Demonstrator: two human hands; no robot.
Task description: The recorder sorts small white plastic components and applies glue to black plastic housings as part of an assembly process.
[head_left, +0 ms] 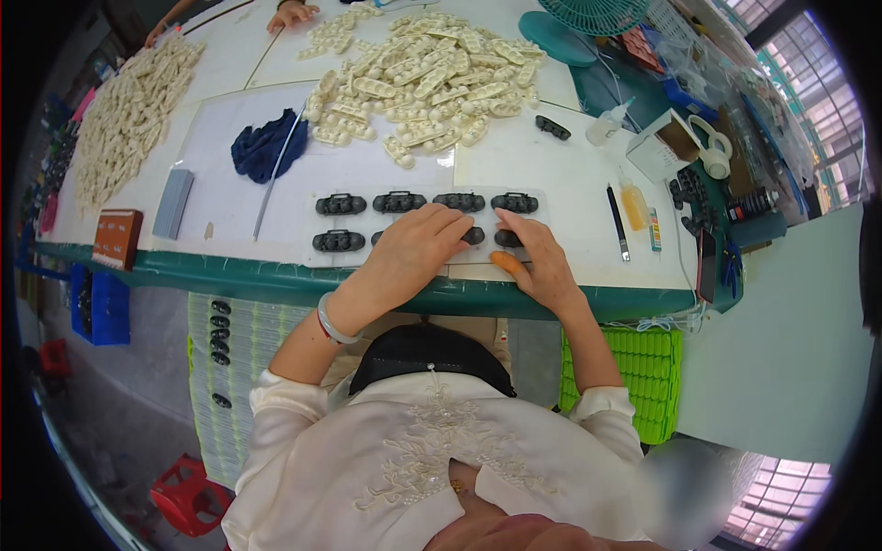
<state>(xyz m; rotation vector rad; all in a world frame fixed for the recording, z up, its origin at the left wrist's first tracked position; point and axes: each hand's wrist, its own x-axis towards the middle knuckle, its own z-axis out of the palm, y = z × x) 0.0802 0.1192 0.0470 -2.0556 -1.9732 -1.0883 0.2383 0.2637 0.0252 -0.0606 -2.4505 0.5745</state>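
From afar I see black pieces [341,204] in two rows on the pale mat [363,221], likely spaced for easy reach. Along its near row, my left hand [415,246] curls fingers over one, my right hand [542,260] brackets another; whether either pinches, I cannot tell.

Below the cream pile [432,69], I only half see the lower black parts [473,236]: the left hand [413,246] covers some, the right hand [542,262] partly hides another, and I can't read either grip! Right of the pile, the fan [595,14] runs off the top edge; left, a co-worker's hand [292,15] loses its arm there. Far below, a grey blur [684,496] defeats me.
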